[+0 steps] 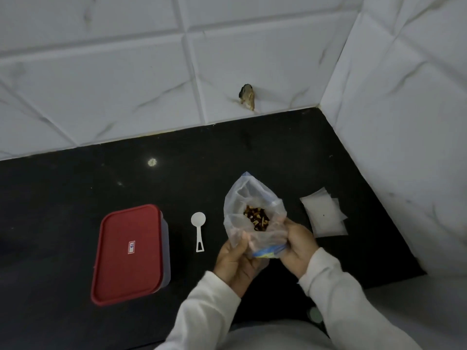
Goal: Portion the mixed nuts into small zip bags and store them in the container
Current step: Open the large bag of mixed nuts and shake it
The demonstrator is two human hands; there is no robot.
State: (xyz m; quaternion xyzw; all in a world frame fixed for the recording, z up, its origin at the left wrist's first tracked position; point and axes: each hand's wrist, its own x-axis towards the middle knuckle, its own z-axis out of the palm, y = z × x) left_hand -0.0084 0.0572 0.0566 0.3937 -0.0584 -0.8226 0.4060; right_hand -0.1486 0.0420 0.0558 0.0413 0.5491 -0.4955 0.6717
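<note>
Two tiled walls [101,84], white with grey veining, meet at a corner at the back right; one tile low on the back wall has a chipped brown hole [247,96]. Below them is the black countertop [63,198], glossy, with a small light glare on it.

Rectangular container [165,248] sits left of centre on the counter, red lid [121,269] on it, small white sticker [131,247] on the lid.

My sleeves [202,311] are pale and long, coming in from the bottom edge.

Big clear zip bag [242,198] is held up above the counter, right of centre. Its mouth gapes wide toward me, with a blue zip strip along the rim. Mixed nuts [257,219], brown, red and tan bits, are piled in the bottom of it.

My left hand [237,263] grips the bag's near-left edge, thumb on the plastic, fingers curled under. My right hand [298,246] clutches the near-right edge with fingers wrapped around the plastic.

Stack of small zip bags [323,215], flat and slightly fanned, lies on the counter just right of the big bag, near the side wall.

White plastic scoop [199,229] lies flat between the container and the big bag, bowl away from me, handle toward me, touching neither.
</note>
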